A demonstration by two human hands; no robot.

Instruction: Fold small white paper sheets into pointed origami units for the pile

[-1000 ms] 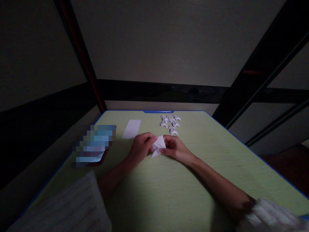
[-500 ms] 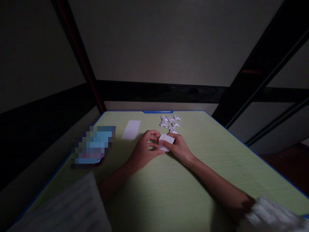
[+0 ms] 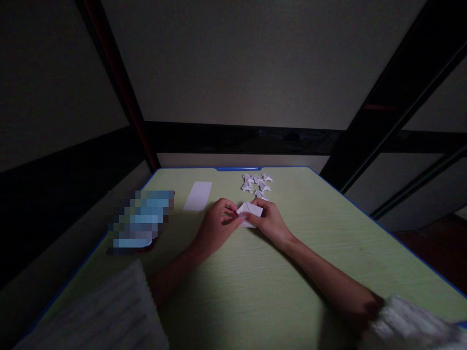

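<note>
A small white folded paper piece point(image 3: 250, 212) lies between my two hands on the pale green table point(image 3: 255, 282). My left hand point(image 3: 215, 226) pinches its left edge with curled fingers. My right hand point(image 3: 270, 221) grips its right side, fingers closed over the paper. Just beyond the hands sits a cluster of several small white folded paper figures point(image 3: 256, 184).
A flat white paper strip point(image 3: 198, 195) lies at the far left of the table. A blurred blue-and-red object point(image 3: 140, 221) rests near the table's left edge. The table has a blue rim point(image 3: 239, 168); dark beams and a wall rise behind it.
The paper piece was held up with a point hanging down; both hands have turned it and brought it flatter and slightly farther away, near the table surface.
</note>
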